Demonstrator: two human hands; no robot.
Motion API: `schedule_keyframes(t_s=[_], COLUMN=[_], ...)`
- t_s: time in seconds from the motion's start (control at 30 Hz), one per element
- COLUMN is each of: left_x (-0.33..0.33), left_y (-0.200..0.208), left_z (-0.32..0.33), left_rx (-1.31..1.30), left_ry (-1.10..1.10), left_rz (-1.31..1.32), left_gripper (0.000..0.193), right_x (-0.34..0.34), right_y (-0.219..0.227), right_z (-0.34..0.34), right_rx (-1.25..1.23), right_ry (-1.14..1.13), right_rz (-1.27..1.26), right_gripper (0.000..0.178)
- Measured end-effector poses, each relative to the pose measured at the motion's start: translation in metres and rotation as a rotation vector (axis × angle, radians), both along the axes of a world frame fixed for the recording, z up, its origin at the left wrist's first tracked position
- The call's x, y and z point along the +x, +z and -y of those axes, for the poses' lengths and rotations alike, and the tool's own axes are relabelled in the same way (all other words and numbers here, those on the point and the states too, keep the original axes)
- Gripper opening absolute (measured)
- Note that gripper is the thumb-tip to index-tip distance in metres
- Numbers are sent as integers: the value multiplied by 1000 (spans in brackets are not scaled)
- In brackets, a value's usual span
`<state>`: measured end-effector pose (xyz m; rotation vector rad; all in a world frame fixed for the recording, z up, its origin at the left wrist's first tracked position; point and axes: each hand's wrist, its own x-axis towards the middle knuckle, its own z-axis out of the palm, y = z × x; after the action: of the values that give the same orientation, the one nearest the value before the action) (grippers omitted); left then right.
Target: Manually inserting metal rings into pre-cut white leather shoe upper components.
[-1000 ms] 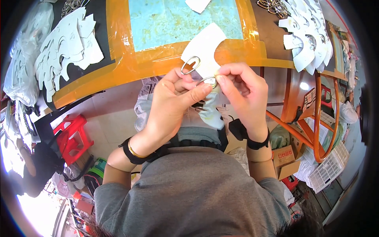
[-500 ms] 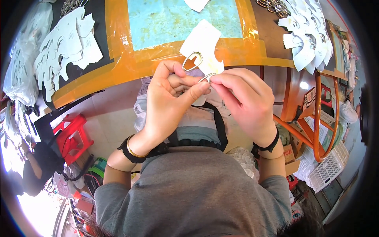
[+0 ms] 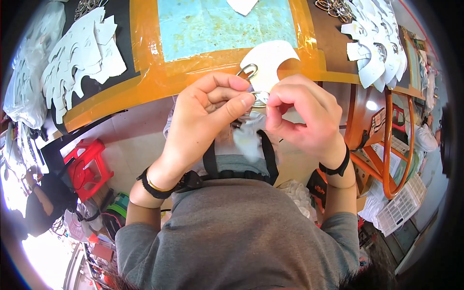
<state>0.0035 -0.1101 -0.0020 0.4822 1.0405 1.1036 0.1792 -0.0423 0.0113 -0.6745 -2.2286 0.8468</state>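
My left hand (image 3: 212,104) pinches an oval metal ring (image 3: 261,98) between thumb and fingers. A second metal ring (image 3: 249,71) stands up beside its index finger. Just beyond the fingers, a white cut-out piece (image 3: 265,55) with a curved notch lies over the taped table edge. My right hand (image 3: 304,116) is curled with its fingertips at the right side of the held ring; what they grip there is mostly hidden. A bit of white shows inside that ring. Below the hands hangs a blurred whitish piece (image 3: 249,140), its shape unclear.
The table carries a light blue sheet (image 3: 222,29) bordered with orange tape. White cut-outs (image 3: 79,53) are stacked at left, more (image 3: 374,48) at right, near a heap of metal rings (image 3: 336,8). A red stool (image 3: 87,169) and an orange-brown chair (image 3: 386,145) stand below.
The white cut-out and the upper ring have shifted right and turned. My hands have moved slightly, the right one lower with its fingers more curled. A blurred whitish piece now shows below them.
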Motion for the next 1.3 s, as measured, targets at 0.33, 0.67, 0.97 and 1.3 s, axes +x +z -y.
schedule_keyframes(t_s=[0.33,0.67,0.97,1.3], left_x=[8,12,11,8], left_y=[-7,-9,-11,-11], left_z=[2,1,-2,-7], left_rx=[92,185,119,23], left_ry=[100,120,90,42], left_rz=[30,-226,-161,25], left_gripper=[15,9,17,17], right_x=[1,-5,-7,-3], right_y=[-4,6,2,-14], right_z=[4,5,9,-1], right_rx=[-552,-164,-428,36], right_ry=[-137,-151,-154,-72], right_rz=[-209,30,-49,-96], right_gripper=[15,14,14,21])
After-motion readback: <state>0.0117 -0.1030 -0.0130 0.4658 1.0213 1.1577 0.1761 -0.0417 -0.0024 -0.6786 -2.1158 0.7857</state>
